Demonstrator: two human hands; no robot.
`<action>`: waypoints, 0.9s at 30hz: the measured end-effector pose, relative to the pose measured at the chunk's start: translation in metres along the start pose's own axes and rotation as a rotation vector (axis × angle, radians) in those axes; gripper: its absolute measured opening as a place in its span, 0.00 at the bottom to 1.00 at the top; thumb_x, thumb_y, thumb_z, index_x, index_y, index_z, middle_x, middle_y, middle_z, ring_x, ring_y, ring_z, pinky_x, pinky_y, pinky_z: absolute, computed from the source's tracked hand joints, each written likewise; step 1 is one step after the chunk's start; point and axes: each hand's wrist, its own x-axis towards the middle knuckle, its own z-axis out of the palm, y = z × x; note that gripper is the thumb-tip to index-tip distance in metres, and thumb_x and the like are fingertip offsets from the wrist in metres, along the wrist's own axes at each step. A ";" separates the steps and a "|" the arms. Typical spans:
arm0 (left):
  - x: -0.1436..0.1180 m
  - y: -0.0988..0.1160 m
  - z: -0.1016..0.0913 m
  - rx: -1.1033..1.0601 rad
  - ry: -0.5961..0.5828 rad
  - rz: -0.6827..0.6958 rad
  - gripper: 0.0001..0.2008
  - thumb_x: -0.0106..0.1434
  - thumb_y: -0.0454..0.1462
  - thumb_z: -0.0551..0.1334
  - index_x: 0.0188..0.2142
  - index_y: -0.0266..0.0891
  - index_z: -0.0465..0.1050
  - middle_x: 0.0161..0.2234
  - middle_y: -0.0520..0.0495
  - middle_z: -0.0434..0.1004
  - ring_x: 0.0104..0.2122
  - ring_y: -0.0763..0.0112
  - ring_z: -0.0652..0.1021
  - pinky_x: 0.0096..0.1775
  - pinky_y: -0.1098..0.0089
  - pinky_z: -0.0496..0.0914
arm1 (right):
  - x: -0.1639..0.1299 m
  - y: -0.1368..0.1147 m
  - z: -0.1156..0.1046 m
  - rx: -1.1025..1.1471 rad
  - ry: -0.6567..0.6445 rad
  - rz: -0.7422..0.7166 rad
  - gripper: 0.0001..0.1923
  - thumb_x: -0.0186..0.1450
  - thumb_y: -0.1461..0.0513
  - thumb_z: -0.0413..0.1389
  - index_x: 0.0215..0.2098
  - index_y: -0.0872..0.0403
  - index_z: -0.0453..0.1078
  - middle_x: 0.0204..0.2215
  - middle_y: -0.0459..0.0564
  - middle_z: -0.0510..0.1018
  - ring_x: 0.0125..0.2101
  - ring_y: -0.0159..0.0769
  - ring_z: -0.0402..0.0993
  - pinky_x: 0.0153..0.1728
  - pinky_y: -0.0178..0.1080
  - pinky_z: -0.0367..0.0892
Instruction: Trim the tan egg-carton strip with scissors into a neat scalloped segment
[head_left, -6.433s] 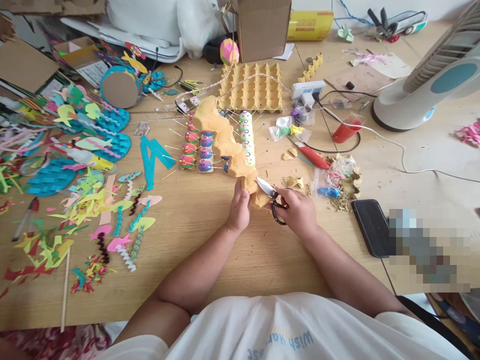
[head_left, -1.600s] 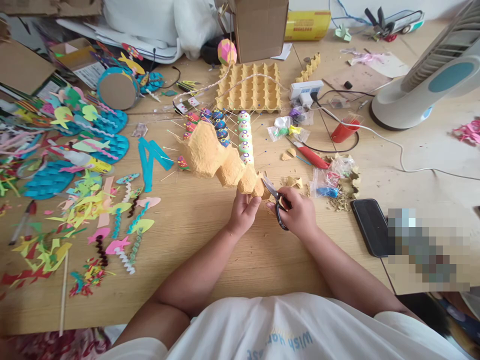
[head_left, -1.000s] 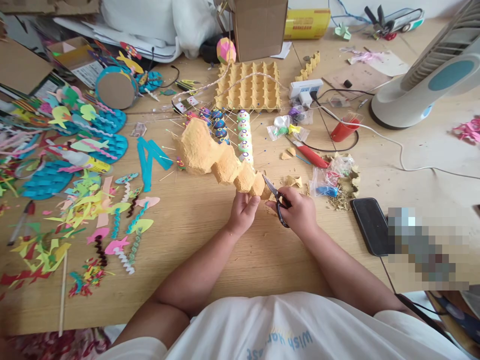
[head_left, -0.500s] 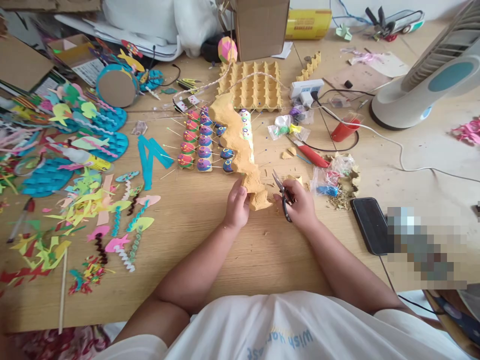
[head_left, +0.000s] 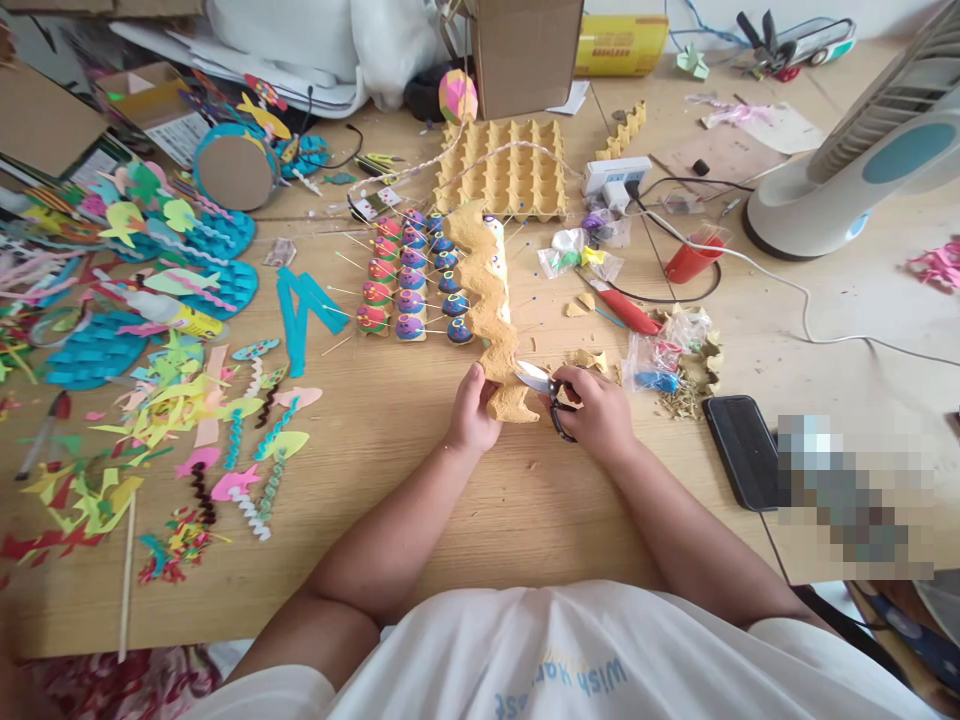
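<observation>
My left hand (head_left: 475,412) grips the near end of a yellowish egg-carton strip (head_left: 486,290), which points away from me with a wavy edge. In my right hand (head_left: 598,408) is a pair of scissors (head_left: 538,378) with dark handles, my fingers wrapped round them. The blades point left and their tips meet the strip's right edge near its near end. Beyond the strip stand rows of painted egg-carton cups, red ones (head_left: 376,292), purple ones (head_left: 410,300) and blue ones (head_left: 456,303), with pins sticking out. The strip partly hides a white row (head_left: 496,248).
A whole egg tray (head_left: 502,170) lies at the back. Right of my hand are carton scraps (head_left: 587,358), bagged clay (head_left: 660,365), a phone (head_left: 742,450) and a red cup (head_left: 694,258). A fan (head_left: 847,160) stands farther right. Paper cutouts (head_left: 240,490) cover the left side.
The scissors have moved left and turned, so the blades now reach the strip's edge. The strip's far end has swung right and lowered, uncovering more of the blue cups.
</observation>
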 end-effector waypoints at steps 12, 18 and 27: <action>-0.001 -0.001 0.001 0.002 0.025 0.003 0.31 0.64 0.63 0.60 0.50 0.42 0.81 0.50 0.42 0.86 0.54 0.55 0.82 0.51 0.60 0.78 | 0.001 -0.003 -0.004 -0.060 0.015 0.001 0.13 0.70 0.49 0.60 0.42 0.49 0.76 0.25 0.48 0.78 0.28 0.38 0.73 0.30 0.38 0.60; -0.001 0.000 0.001 -0.024 0.022 -0.007 0.30 0.64 0.62 0.62 0.50 0.43 0.82 0.51 0.42 0.86 0.55 0.55 0.82 0.52 0.60 0.79 | 0.000 -0.005 -0.004 -0.103 0.059 -0.011 0.13 0.69 0.50 0.60 0.43 0.49 0.76 0.28 0.49 0.80 0.29 0.40 0.75 0.33 0.39 0.63; -0.001 0.000 0.001 -0.054 0.001 -0.005 0.29 0.62 0.62 0.64 0.48 0.43 0.83 0.49 0.43 0.86 0.52 0.56 0.83 0.50 0.62 0.79 | -0.001 -0.001 -0.005 -0.152 0.038 -0.052 0.09 0.68 0.57 0.60 0.45 0.50 0.76 0.29 0.49 0.81 0.30 0.40 0.75 0.33 0.39 0.63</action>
